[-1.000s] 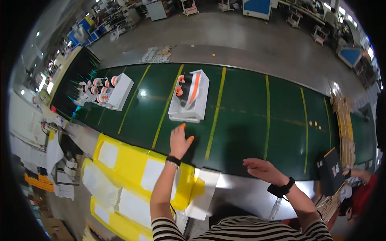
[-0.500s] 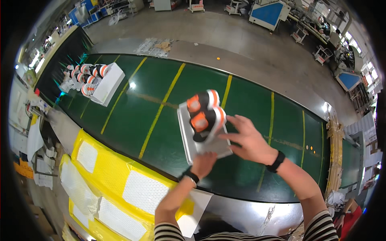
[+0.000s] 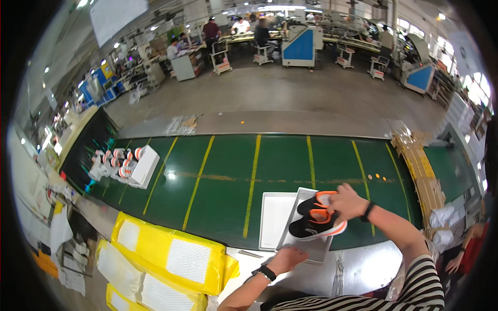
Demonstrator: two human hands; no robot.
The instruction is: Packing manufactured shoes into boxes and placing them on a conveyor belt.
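A pair of black sneakers (image 3: 307, 228) with orange linings and white soles lies on its side in an open grey-white shoebox (image 3: 317, 254). My right hand (image 3: 348, 202) is closed around the heel end of the shoes, at the box's right side. At the near left corner of the box, my left hand (image 3: 287, 259) has its fingers curled on the rim; part of its grip is hidden. Left of the box, and partly under it, lies a white lid or tray (image 3: 275, 220). Both rest at the near edge of the green conveyor belt (image 3: 223, 181).
Farther left on the belt stands a white box (image 3: 146, 167) beside several black, white and orange shoes (image 3: 116, 160). Yellow-wrapped white pads (image 3: 189, 262) are stacked at the near left. Taped cardboard (image 3: 417, 166) edges the belt's right end. People and machines (image 3: 298, 46) are across the floor.
My view has tilted up. The sneakers now lie flatter in the box, which sits farther right in view. My right hand has gone from spread fingers to a hold on the shoes.
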